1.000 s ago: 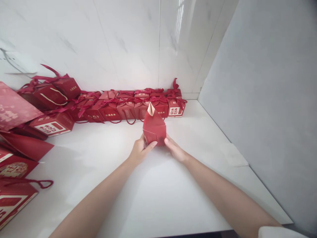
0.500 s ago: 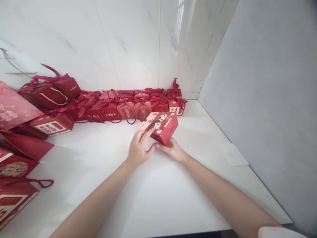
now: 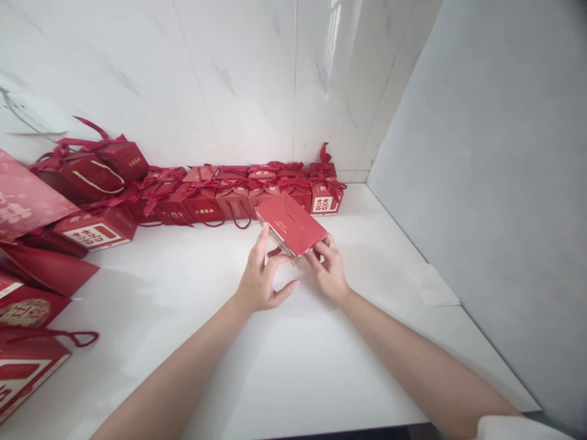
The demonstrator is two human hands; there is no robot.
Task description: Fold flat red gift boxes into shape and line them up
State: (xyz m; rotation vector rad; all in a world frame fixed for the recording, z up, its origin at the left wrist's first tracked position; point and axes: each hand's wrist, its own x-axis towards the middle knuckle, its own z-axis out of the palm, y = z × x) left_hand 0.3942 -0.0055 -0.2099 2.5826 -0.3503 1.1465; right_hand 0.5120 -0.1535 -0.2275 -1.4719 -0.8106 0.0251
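Note:
A red cardboard gift box (image 3: 293, 225) is held tilted above the white table, its plain red face with small gold print and a folded flap turned up. My right hand (image 3: 328, 266) grips its near right corner, thumb and fingers bent around the edge. On the left side, my left hand (image 3: 263, 275) has its fingers spread, the fingertips at the box's left edge and the thumb apart from it. The lower faces of the box are mostly hidden.
A double row of red gift boxes (image 3: 204, 205) with ribbons lines the marble-patterned wall (image 3: 247, 79). More red boxes and bags (image 3: 32, 360) crowd the left side. A grey panel (image 3: 495, 183) borders the white table (image 3: 293, 379) on the right.
The gift box has been turned over: its printed face was up, and now the plain red flap face is. My left thumb and fingers have spread apart.

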